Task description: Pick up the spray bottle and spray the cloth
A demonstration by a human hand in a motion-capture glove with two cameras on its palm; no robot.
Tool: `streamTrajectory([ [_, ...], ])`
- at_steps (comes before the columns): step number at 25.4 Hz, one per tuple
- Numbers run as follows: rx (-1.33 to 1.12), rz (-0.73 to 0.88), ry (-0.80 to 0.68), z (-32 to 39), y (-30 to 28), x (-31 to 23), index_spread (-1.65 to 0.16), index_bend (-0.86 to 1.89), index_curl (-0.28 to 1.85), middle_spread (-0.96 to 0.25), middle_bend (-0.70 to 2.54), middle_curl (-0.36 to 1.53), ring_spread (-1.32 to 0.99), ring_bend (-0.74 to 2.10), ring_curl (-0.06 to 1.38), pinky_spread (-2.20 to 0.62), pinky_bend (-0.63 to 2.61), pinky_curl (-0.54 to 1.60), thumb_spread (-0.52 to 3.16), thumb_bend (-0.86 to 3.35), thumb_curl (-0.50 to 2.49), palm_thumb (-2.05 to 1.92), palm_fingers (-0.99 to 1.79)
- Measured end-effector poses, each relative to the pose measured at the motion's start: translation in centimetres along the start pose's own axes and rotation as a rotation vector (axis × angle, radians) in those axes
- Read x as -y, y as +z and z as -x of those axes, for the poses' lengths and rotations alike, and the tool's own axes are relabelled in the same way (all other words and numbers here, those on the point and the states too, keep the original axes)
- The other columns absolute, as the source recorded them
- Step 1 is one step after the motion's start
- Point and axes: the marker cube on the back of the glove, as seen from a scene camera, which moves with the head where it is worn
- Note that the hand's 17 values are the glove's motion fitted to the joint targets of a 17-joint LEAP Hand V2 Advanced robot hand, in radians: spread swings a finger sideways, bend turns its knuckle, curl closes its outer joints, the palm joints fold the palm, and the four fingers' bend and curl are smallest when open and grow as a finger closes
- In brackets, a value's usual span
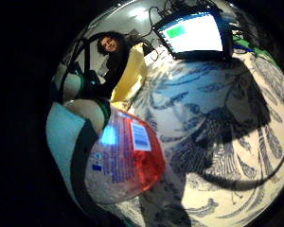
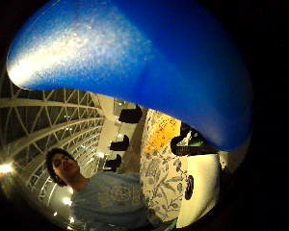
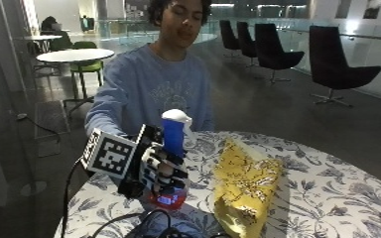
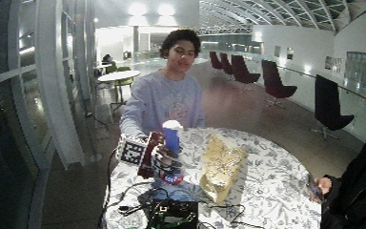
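In the outside view my gloved right hand [image 3: 160,171] grips a spray bottle [image 3: 172,134] that stands upright, its fingers curled round the body. The bottle has a blue upper part, a white top and red liquid in its clear base. I cannot tell whether the base touches the tabletop or hangs just above it. To the right of the bottle, a crumpled yellow cloth [image 3: 246,186] lies on the table, apart from the hand. The little finger side palm view shows the bottle's labelled red base [image 1: 125,161] close by, with the cloth [image 1: 130,75] beyond. Blue plastic [image 2: 135,62] fills the thumb side palm view.
The round table [image 3: 322,198] has a blue and white floral cover. Black cables [image 3: 158,223] and a device [image 4: 170,214] lie at its near edge in front of the bottle. A lit screen [image 1: 194,33] stands on the table. Bare floral surface stretches right of the cloth.
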Motion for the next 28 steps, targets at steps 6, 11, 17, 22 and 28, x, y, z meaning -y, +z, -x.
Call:
streamTrajectory([
  [6,-0.138,0.219,0.029,3.9,-0.4,-1.6,-0.29,0.10,0.19,-0.06,0.34,0.40,-0.06,0.61,0.38,0.07,0.46,0.35,0.88,0.07,0.41,0.94,0.99],
  [11,-0.336,0.400,0.090,6.9,-0.1,-2.8,-0.28,0.08,0.19,-0.07,0.33,0.41,-0.06,0.61,0.39,0.03,0.46,0.36,0.88,0.03,0.44,0.94,1.02],
  [17,-0.462,0.524,0.132,8.6,1.0,-2.7,-0.27,0.07,0.19,-0.06,0.32,0.42,-0.06,0.61,0.39,0.00,0.47,0.36,0.87,0.00,0.47,0.96,1.05],
  [22,-0.521,0.565,0.159,8.9,2.0,-2.0,-0.26,0.07,0.18,-0.06,0.31,0.42,-0.05,0.62,0.40,-0.02,0.47,0.37,0.86,-0.02,0.49,0.96,1.07],
  [28,-0.541,0.599,0.177,8.6,3.3,-1.5,-0.25,0.06,0.17,-0.05,0.30,0.43,-0.06,0.63,0.40,-0.03,0.48,0.37,0.84,-0.02,0.52,0.96,1.08],
])
